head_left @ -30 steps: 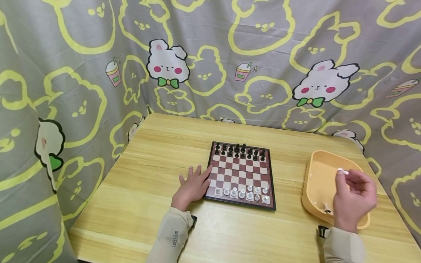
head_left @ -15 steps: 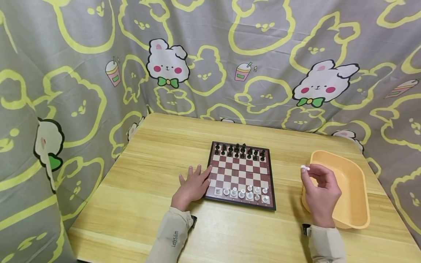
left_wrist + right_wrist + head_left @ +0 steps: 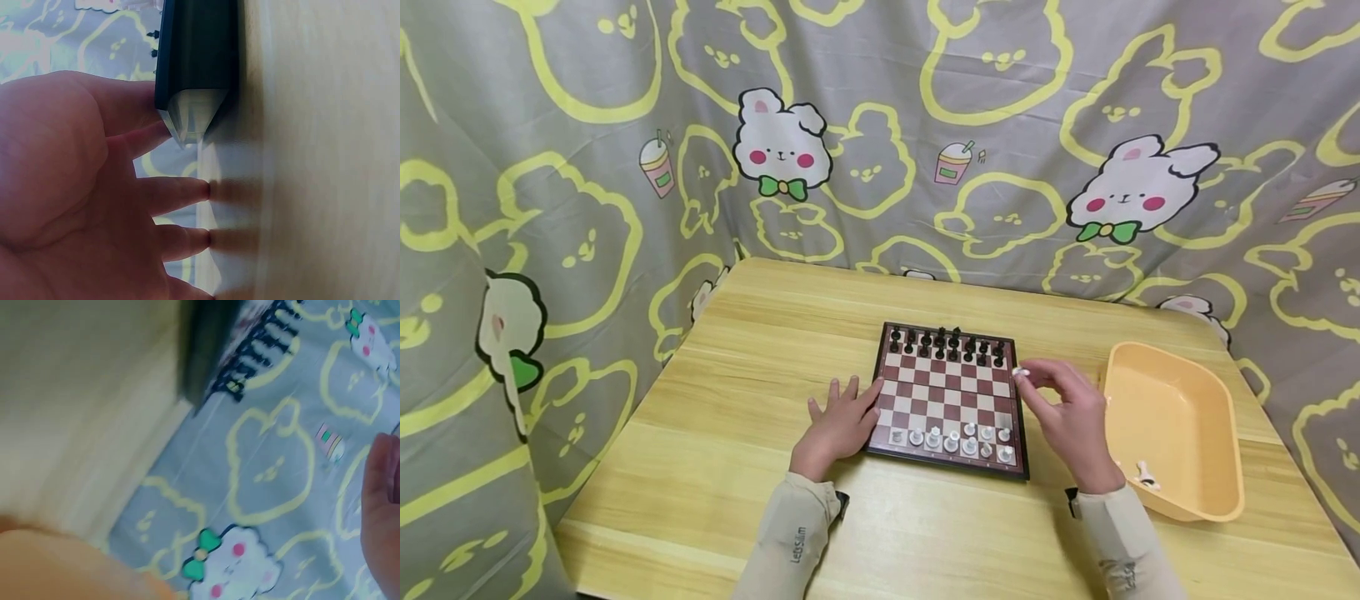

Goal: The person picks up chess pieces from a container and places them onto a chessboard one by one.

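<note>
A small chessboard lies mid-table, black pieces along its far rows and white pieces along the near rows. My left hand lies flat on the table with straight fingers touching the board's left edge; the left wrist view shows those fingers against the dark board edge. My right hand hovers over the board's right edge and pinches a small white chess piece between thumb and fingertip. The right wrist view is blurred, showing only the board edge and curtain.
A peach plastic tub stands right of the board with a white piece lying inside near its front. The wooden table is ringed by a grey-green rabbit-print curtain at the back and both sides.
My right hand has carried the white piece leftward from over the tub to the board's right edge. My left hand has stayed put against the board.
</note>
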`<action>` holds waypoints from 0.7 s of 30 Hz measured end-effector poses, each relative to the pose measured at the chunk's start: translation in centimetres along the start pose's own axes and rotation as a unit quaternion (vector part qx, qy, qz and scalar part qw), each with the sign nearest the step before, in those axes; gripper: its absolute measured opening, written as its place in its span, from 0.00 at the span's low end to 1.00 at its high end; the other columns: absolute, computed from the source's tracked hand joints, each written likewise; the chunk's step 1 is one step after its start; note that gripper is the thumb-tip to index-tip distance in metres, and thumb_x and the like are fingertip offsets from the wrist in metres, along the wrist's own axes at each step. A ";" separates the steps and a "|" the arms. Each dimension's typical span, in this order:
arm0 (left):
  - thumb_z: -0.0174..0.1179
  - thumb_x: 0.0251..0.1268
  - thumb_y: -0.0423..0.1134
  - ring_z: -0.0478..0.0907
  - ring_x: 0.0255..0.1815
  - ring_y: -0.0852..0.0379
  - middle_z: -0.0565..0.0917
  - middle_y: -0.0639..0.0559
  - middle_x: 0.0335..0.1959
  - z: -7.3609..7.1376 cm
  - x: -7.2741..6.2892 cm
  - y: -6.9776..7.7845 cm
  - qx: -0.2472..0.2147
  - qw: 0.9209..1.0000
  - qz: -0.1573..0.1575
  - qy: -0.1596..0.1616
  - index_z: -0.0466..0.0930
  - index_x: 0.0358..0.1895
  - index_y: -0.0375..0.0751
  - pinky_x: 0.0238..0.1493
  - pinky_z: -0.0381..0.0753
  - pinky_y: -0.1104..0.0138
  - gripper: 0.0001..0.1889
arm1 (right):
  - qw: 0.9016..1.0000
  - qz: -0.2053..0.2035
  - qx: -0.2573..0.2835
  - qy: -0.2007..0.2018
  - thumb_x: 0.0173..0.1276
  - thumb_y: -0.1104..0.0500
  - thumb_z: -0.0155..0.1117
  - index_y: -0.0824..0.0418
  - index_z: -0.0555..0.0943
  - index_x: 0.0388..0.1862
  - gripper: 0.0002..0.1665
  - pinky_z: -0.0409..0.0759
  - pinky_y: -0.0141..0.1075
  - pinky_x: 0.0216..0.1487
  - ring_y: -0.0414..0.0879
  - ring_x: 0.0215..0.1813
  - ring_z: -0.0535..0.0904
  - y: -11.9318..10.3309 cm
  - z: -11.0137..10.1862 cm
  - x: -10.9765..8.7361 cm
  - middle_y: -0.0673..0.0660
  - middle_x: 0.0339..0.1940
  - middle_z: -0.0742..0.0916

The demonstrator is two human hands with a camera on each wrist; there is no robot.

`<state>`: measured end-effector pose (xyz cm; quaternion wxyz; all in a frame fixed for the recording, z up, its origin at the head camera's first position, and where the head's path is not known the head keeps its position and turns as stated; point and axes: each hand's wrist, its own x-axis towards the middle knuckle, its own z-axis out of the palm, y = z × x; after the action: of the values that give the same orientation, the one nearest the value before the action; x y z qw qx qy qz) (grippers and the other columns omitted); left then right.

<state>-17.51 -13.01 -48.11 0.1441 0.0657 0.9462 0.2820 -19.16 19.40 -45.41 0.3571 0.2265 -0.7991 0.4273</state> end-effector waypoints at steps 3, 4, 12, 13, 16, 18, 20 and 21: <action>0.44 0.85 0.46 0.38 0.83 0.27 0.53 0.34 0.83 0.0 0.0 0.0 0.000 1.000 0.000 0.002 0.59 0.83 0.54 0.71 0.33 0.24 0.28 | 0.999 -0.015 -0.023 -0.038 0.55 0.76 0.77 0.66 0.89 0.44 0.17 0.77 0.22 0.46 0.43 0.35 0.85 -0.6 0.4 1.1 0.55 0.34 0.89; 0.44 0.85 0.46 0.38 0.83 0.27 0.53 0.34 0.83 0.0 0.0 0.0 0.001 1.000 0.000 0.002 0.59 0.83 0.54 0.71 0.33 0.24 0.28 | 0.998 -0.020 -0.026 -0.049 0.57 0.75 0.77 0.65 0.89 0.44 0.16 0.78 0.23 0.45 0.45 0.35 0.85 -0.9 0.5 1.5 0.54 0.34 0.89; 0.44 0.85 0.46 0.38 0.83 0.27 0.54 0.34 0.83 0.1 -0.1 0.0 0.001 1.000 0.002 0.001 0.59 0.83 0.54 0.71 0.33 0.24 0.28 | 0.996 -0.039 -0.013 -0.083 0.62 0.74 0.74 0.66 0.88 0.44 0.13 0.78 0.20 0.45 0.41 0.37 0.83 -1.9 0.1 5.3 0.55 0.36 0.88; 0.44 0.85 0.46 0.38 0.83 0.27 0.54 0.34 0.83 0.1 -0.1 0.0 0.002 1.000 0.002 0.001 0.59 0.83 0.54 0.71 0.33 0.24 0.28 | 0.996 -0.039 -0.013 -0.083 0.62 0.74 0.74 0.65 0.88 0.45 0.13 0.78 0.20 0.45 0.40 0.37 0.83 -2.0 0.0 5.7 0.55 0.36 0.88; 0.44 0.85 0.46 0.38 0.83 0.27 0.54 0.34 0.83 0.1 -0.1 -0.1 0.003 1.000 0.003 0.000 0.59 0.83 0.54 0.71 0.33 0.24 0.28 | 0.995 -0.038 -0.018 -0.089 0.63 0.73 0.74 0.64 0.88 0.45 0.12 0.78 0.19 0.43 0.39 0.37 0.83 -2.1 -0.2 6.5 0.54 0.36 0.88; 0.44 0.85 0.46 0.38 0.83 0.27 0.54 0.34 0.83 0.1 -0.1 -0.1 0.002 1.000 0.003 0.001 0.59 0.83 0.54 0.71 0.33 0.24 0.28 | 0.994 -0.042 -0.022 -0.102 0.63 0.73 0.74 0.64 0.88 0.45 0.12 0.77 0.18 0.41 0.40 0.36 0.84 -2.0 -0.1 6.6 0.53 0.37 0.88; 0.44 0.85 0.46 0.38 0.83 0.27 0.54 0.33 0.83 0.1 -0.1 0.0 0.001 1.000 0.003 0.002 0.59 0.83 0.53 0.71 0.33 0.24 0.28 | 0.991 -0.051 -0.027 -0.122 0.62 0.73 0.74 0.65 0.88 0.45 0.13 0.78 0.19 0.39 0.42 0.36 0.84 -1.9 0.3 6.4 0.53 0.37 0.89; 0.44 0.85 0.46 0.38 0.83 0.27 0.53 0.33 0.83 0.0 -0.1 0.0 0.000 1.000 0.003 0.002 0.59 0.83 0.53 0.70 0.33 0.24 0.28 | 0.989 -0.055 -0.029 -0.135 0.62 0.73 0.75 0.65 0.88 0.45 0.13 0.79 0.21 0.38 0.42 0.35 0.84 -1.8 0.5 6.3 0.53 0.37 0.89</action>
<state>-17.41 -13.05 -48.14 0.1408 0.0682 0.9464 0.2825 -22.16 17.63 -39.84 0.2753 0.3156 -0.8385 0.3486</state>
